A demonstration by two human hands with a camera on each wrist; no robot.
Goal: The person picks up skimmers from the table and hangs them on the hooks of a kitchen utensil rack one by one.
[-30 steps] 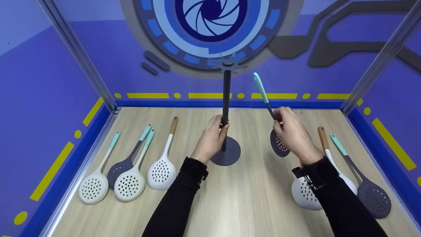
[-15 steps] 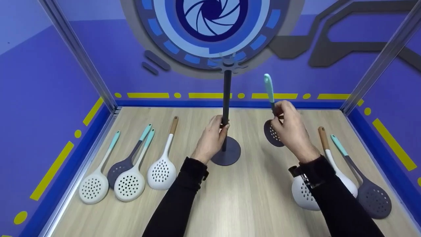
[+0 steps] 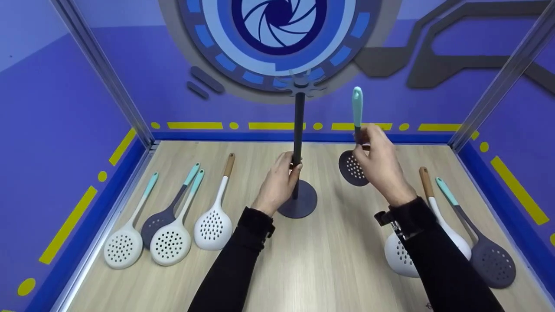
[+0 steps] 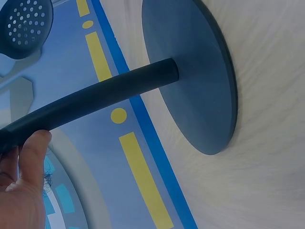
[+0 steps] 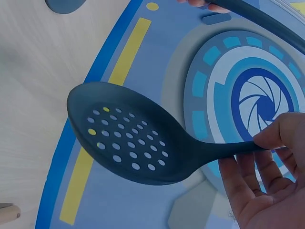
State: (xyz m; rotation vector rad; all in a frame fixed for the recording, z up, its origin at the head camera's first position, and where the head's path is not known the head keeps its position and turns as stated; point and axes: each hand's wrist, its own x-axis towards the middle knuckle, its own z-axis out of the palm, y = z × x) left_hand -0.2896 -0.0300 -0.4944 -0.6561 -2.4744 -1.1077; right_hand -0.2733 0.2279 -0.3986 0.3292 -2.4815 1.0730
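Observation:
My left hand (image 3: 279, 182) grips the dark post of a utensil stand (image 3: 299, 125), which has a round base on the table and a ring of hooks on top. To the right of the stand, my right hand (image 3: 381, 162) pinches the dark shaft of a skimmer (image 3: 353, 169) held in the air. Its mint handle points up and its perforated bowl hangs down. In the right wrist view the dark skimmer bowl (image 5: 128, 133) shows many holes, with thumb and fingers on its neck. The left wrist view shows fingers around the post (image 4: 95, 100).
On the left lie a pale skimmer (image 3: 123, 247), a dark one (image 3: 156, 223), another pale one (image 3: 170, 245) and a white slotted turner (image 3: 213, 227). On the right lie a white perforated utensil (image 3: 401, 258), a wood-handled white utensil (image 3: 455, 238) and a dark slotted turner (image 3: 493, 262). Walls enclose the table.
My right hand has risen and shifted slightly left with the skimmer, whose handle has turned from leaning left to nearly upright. My left hand stays on the post.

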